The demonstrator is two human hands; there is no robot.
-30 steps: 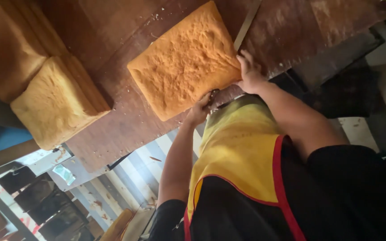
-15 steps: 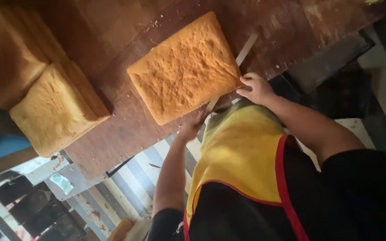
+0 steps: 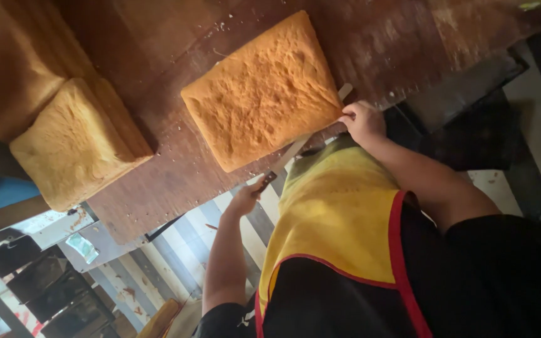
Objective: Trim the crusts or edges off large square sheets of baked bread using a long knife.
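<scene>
Loaf lies flat on the desk; right hand fingers curl at its near corner, grip unclear; left hand is closed round the knife lying along that edge; the trimming looks barely begun; a second loaf stands whole.

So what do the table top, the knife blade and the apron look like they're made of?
Table top: looks like wood, dark brown and worn matte, with crumbs scattered on it.
Knife blade: probably metal, a pale, thin, flat strip running along the near edge of the bread loaf; too dull here to be sure.
Apron: seems to be cloth, soft yellow with red edging, creasing where it hangs.
</scene>
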